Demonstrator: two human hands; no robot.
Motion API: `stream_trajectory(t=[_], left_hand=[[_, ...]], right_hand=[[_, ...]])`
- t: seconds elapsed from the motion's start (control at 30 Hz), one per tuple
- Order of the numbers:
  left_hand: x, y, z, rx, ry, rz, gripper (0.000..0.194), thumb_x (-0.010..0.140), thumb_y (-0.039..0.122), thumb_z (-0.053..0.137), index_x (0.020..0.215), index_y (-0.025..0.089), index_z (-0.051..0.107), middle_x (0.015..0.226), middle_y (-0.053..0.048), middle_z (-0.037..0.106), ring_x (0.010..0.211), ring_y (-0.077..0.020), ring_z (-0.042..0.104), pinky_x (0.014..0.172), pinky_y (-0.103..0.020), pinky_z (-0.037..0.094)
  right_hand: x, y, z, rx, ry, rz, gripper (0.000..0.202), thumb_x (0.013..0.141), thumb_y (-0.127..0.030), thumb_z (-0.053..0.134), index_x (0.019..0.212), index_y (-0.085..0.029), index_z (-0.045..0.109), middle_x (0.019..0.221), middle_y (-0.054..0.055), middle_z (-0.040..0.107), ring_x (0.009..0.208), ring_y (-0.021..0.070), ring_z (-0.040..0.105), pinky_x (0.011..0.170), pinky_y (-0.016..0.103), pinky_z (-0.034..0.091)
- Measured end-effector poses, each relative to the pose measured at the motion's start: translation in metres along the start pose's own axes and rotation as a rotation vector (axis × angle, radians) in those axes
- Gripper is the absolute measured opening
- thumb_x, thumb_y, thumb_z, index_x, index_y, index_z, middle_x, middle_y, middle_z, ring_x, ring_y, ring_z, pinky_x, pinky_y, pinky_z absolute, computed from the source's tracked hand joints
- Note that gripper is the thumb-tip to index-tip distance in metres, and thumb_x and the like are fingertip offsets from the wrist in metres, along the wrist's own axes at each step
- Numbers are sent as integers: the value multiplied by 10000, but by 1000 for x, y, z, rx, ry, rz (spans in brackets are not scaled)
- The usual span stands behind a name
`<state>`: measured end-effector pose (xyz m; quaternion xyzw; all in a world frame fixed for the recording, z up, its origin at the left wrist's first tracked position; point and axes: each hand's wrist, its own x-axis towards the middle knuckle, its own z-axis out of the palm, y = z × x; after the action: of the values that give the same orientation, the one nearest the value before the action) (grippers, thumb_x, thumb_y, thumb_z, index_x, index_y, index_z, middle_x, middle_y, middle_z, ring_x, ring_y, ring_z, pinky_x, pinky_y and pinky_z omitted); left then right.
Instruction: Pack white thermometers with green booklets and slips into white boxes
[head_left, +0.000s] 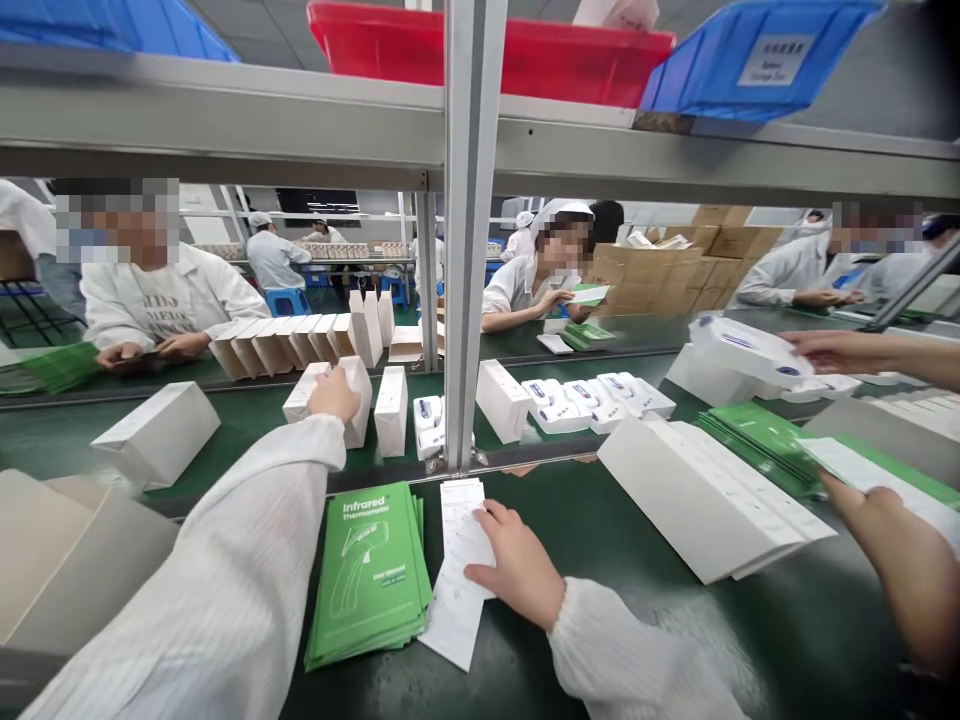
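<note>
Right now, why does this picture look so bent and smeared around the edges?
Head view: the wide lens bows the overhead shelf and stretches the white sleeve. The green booklets and paper slips under the right hand are sharp; the left hand on a white box is clear. Corners smear; lighting is even, with mild glare on the green mat.

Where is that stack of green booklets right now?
The green booklets lie low in the head view, left of centre, between the person's left sleeve and the white paper slips under the right hand.
</note>
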<state>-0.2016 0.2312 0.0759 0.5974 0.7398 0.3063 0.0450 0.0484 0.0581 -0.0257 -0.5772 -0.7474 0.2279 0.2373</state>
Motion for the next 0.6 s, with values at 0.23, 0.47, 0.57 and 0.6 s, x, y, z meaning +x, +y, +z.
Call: stream_trajectory(t=[0.23,0.47,0.57,0.6], left_hand=[[-21,-4,-9,27,10,170,628,745,480,437,1195,43,408,1372,-219,222,1247,-409,193,960,-526,216],[-141,-47,-36,-60,-122,54,407,690,563,481,807,182,561,751,-41,584,699,-207,559,649,-315,421],[-177,-66,-28,-124,-239,-83,442,613,600,548,750,181,509,590,-6,548,565,-207,550,508,-297,390],[-183,-69,-26,-164,-286,-110,440,615,598,547,746,181,504,585,-6,560,560,-207,559,498,-290,393]], right_hand=[[-1,2,-1,4,22,38,594,563,-192,708,1125,-178,515,991,85,492,930,245,465,802,348,411],[8,22,0,368,52,43,247,629,-87,552,854,-151,633,740,25,574,647,155,524,599,255,408],[9,30,-6,435,31,30,91,680,-164,547,705,-146,633,629,8,586,583,142,526,537,232,392],[9,31,-9,452,36,26,102,701,-186,533,681,-145,625,598,4,576,567,139,524,530,229,389]])
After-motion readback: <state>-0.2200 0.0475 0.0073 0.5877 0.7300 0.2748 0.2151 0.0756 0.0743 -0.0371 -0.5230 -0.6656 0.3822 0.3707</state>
